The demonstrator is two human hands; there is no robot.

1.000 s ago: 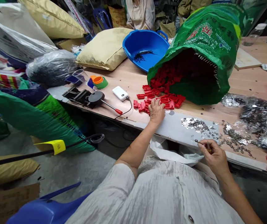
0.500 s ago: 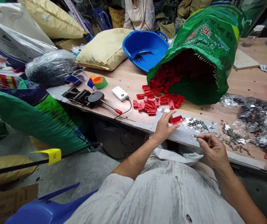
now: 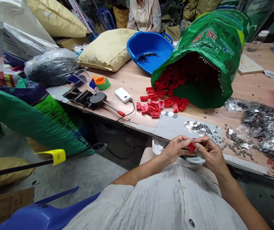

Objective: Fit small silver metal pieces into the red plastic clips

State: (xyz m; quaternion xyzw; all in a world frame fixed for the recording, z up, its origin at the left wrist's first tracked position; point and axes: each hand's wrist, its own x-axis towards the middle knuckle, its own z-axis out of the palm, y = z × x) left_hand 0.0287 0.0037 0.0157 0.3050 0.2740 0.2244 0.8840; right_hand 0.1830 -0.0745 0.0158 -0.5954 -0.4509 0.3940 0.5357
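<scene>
Between my fingers is a red plastic part (image 3: 191,147), held near the table's front edge, above my lap. My left hand (image 3: 176,148) is closed around its left side. My right hand (image 3: 210,151) pinches a tiny metal piece (image 3: 193,140) against the part's top; the fingers hide most of it. Just beyond my hands, small silvery metal pieces (image 3: 198,127) lie spread on a grey sheet (image 3: 169,127). Several more red plastic parts (image 3: 155,105) are piled on the table to the left, in front of the green sack's mouth.
A green sack (image 3: 213,41) lies open with red parts inside. Behind stands a blue basin (image 3: 137,41). A black hand press (image 3: 86,99) and a white power bank (image 3: 123,95) are on the left. Bagged metal pieces (image 3: 266,127) lie right. Another person (image 3: 144,16) sits across.
My left hand has brought the red part from over the grey sheet down toward me. My right hand has moved left with the small metal piece, and the hands now meet at the part.
</scene>
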